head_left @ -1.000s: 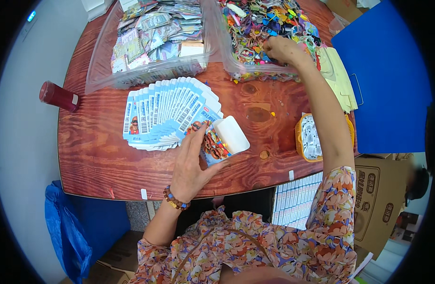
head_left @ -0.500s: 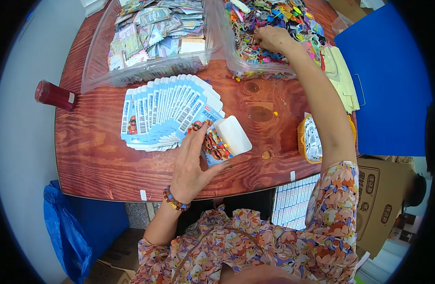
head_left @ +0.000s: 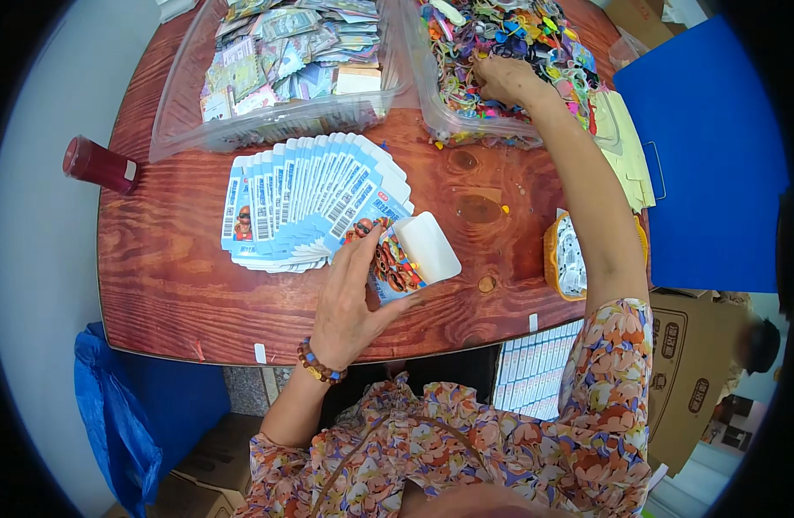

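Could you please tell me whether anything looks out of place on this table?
A small yellow piece lies loose on the wooden tabletop, apart from the tub of colourful trinkets, so it looks stray.

This looks like a small packing workshop: a wooden table (head_left: 466, 324) bears a clear tub (head_left: 177, 121) of packets (head_left: 280, 52), a second tub (head_left: 474, 129) of trinkets (head_left: 569, 65) and fanned-out cards (head_left: 306, 203), with a cardboard box (head_left: 683, 371) nearby.

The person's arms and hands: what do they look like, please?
The loose, elbow-length sleeves have orange, cream and purple flowers. The left hand has a brown and blue bead bracelet at its wrist; the right hand shows none.
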Motion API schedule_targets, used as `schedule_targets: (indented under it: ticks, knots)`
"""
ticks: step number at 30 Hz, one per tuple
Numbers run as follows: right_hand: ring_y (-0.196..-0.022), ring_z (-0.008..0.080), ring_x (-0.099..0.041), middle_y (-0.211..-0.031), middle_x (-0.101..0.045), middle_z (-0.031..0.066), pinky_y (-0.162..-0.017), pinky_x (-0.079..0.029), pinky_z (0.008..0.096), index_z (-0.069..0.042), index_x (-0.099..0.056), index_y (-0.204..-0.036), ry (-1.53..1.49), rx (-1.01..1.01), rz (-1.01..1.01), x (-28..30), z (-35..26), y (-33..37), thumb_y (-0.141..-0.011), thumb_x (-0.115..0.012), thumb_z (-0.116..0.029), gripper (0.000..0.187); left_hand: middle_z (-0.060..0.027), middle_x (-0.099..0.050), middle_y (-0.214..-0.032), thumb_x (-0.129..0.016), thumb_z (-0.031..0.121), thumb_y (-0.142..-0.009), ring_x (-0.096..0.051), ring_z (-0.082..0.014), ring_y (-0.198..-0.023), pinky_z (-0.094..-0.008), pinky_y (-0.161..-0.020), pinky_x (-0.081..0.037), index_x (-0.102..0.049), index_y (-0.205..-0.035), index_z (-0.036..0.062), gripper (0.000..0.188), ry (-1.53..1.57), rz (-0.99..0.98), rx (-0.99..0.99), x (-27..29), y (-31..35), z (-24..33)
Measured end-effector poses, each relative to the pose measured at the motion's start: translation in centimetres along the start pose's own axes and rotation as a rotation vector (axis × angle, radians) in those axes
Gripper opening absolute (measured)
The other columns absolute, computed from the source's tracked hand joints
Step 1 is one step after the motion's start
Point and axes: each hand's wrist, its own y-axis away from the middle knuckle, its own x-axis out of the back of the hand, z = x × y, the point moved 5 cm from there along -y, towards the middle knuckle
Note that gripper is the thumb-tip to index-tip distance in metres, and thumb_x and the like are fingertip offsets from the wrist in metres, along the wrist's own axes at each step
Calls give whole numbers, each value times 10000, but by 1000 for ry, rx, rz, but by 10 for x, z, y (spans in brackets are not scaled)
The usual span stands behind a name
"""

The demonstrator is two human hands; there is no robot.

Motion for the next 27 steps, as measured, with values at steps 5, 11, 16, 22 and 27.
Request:
schedule_targets:
  ticks: [5, 11, 16, 22, 27]
  knots:
    - [-955, 367, -705, -1003, -720, 207, -812, -573, 462, -47, -719, -1044, -9, 61, 108, -8, 3, -4, -800, -642, -122, 267, -208, -511, -1413, -891, 154, -671, -542, -360, -1232, -418, -992, -484, -404, -1471, 13, 947, -29, 4, -28, 1, -1, 0]
    - [-977, 354, -699, -1027, -718, 192, -821, -573, 456, -61, -723, -1033, 112, 91, 87, -8, -7, -11, -816, -642, -131, 242, -206, -527, -1387, -887, 166, -677, -560, -356, -1199, -418, -979, -486, -410, -1466, 14, 935, 12, -11, -32, 0, -4, 0]
    - [-983, 344, -698, -1037, -719, 167, -825, -572, 456, -116, -735, -1054, 107, 87, 143, -1, -3, -1, -842, -632, -158, 239, -204, -519, -1403, -886, 180, -680, -558, -356, -1208, -419, -991, -478, -411, -1465, 13, 932, -12, -1, -39, 1, -2, 0]
    - [-972, 287, -671, -1040, -715, 138, -832, -519, 383, -89, -729, -1071, -265, 146, 310, 13, 16, 23, -928, -606, -231, 236, -205, -504, -1431, -880, 198, -690, -539, -367, -1246, -433, -1024, -457, -414, -1462, 13, 921, -35, -7, -20, 3, 2, 2]
    - [-831, 163, -667, -949, -716, 50, -741, -518, 292, -15, -709, -1051, -703, 160, 726, 21, 40, 69, -947, -644, -213, 233, -212, -520, -1405, -884, 221, -698, -538, -369, -1243, -443, -1038, -446, -428, -1452, 10, 907, -61, -4, -32, -2, 6, 14]
